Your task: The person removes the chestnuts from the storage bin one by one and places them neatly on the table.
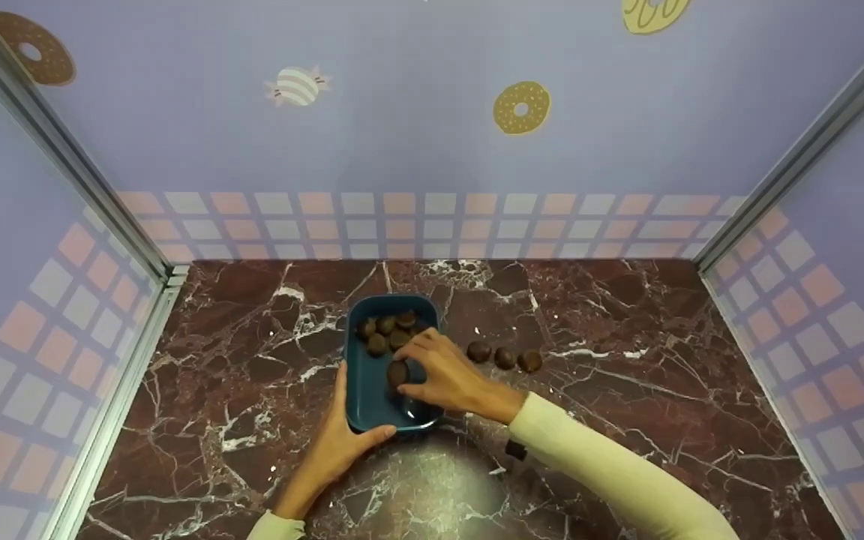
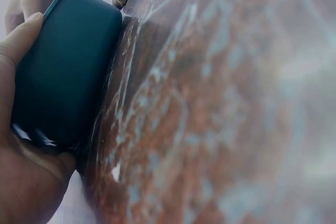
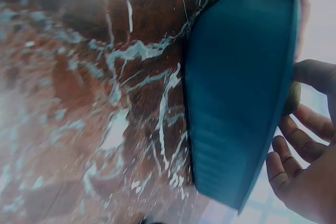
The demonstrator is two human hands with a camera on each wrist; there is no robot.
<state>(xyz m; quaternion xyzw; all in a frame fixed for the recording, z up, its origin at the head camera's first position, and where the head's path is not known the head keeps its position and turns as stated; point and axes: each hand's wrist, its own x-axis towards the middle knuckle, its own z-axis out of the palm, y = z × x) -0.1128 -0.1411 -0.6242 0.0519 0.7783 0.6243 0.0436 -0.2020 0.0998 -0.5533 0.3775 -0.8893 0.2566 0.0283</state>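
Note:
A deep blue rectangular container (image 1: 367, 397) stands on the marbled tabletop. My left hand (image 1: 342, 435) grips its near left corner, fingers along the left side and thumb at the near rim. Over the container's right side, my right hand (image 1: 447, 375) pinches a brown chestnut (image 1: 397, 375) between thumb and fingers. That chestnut (image 3: 294, 98) shows just past the rim in the right wrist view. Several chestnuts (image 1: 376, 345) lie grouped at the container's far end, partly covered by the right hand.
Three more chestnuts (image 1: 505, 358) sit in a row on the table (image 1: 627, 412), right of the container. A small black object (image 1: 516, 449) shows beside the right sleeve. Patterned panels (image 1: 432, 150) enclose the table at the back and both sides.

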